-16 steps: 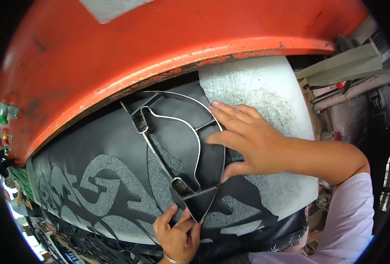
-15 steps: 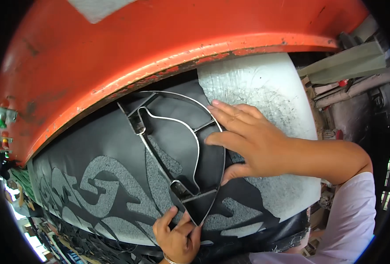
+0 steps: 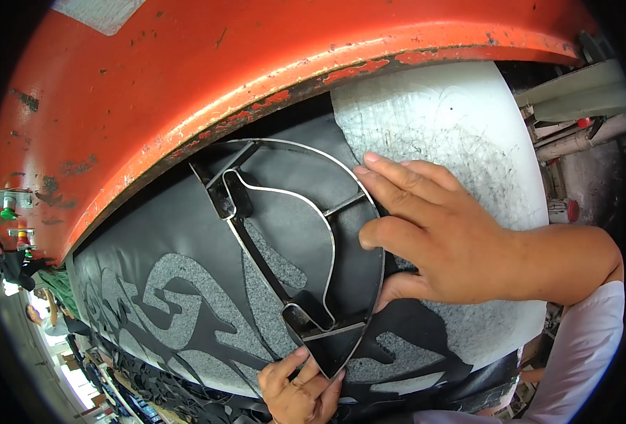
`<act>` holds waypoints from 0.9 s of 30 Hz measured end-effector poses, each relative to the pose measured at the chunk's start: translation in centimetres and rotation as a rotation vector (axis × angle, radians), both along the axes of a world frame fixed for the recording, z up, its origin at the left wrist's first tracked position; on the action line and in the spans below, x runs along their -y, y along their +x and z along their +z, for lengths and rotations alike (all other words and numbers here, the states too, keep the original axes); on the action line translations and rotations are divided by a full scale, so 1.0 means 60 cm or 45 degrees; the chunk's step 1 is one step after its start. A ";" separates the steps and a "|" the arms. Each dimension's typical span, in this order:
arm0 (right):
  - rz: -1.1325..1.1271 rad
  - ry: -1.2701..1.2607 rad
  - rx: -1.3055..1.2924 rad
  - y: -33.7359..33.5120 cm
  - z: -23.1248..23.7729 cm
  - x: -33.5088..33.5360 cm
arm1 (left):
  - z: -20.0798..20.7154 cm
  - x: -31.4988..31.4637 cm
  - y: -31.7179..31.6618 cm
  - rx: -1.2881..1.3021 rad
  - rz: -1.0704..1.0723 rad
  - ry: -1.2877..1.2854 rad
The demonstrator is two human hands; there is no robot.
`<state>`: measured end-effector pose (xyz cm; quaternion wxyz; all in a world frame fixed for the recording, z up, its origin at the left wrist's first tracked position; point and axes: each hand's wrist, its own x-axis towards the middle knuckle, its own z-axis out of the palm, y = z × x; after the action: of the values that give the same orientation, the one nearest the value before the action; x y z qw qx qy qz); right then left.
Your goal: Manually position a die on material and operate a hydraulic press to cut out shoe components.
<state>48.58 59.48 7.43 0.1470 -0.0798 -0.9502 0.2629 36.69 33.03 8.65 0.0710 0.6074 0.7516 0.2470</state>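
While my head view has shifted over the last half second, setting the scene a little farther right, I find both hands keeping nearly the same hold. The metal frame lies between and beyond them on a dark sheet, and I can make out no slide of it against the cut shapes beneath. That suggests to me that it is being steadied in place rather than moved.

My right hand is spread along the frame's outer curve, thumb and longer fingers outside the rim, index fingertip reaching just over it. My left hand is nearer to me, fingers and thumb closed around the pointed near corner; how hard they pinch, I cannot tell.

Left of the right hand, the frame's curved inner strip and straight bar enclose part of a speckled grey shape; more of these run off beyond the left hand, to its left. Past the right hand's fingertips, the sheet ends and the counter shows scuffed and white. Ahead of both hands, a red machine panel arches over, its chipped lower edge close to the frame's far end.
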 end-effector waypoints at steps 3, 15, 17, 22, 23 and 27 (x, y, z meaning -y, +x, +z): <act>-0.006 0.016 0.005 0.000 0.002 0.002 | 0.002 0.003 0.005 0.001 0.018 -0.015; -0.067 0.042 0.104 -0.009 0.015 0.026 | -0.007 0.008 -0.012 0.091 0.021 0.098; -0.063 0.049 0.111 -0.010 0.011 0.030 | -0.002 0.005 -0.016 0.065 -0.007 0.068; -0.049 0.093 0.161 -0.009 0.002 0.039 | -0.012 0.016 -0.022 0.103 0.006 0.164; -0.064 0.098 0.147 -0.009 0.000 0.041 | -0.015 0.018 -0.023 0.115 -0.002 0.178; -0.100 0.114 0.151 -0.005 -0.009 0.051 | -0.031 0.030 -0.029 0.136 -0.014 0.270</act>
<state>48.29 56.41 6.89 0.1043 -0.1259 -0.9642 0.2088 34.95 31.23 6.77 0.0477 0.6017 0.7130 0.3568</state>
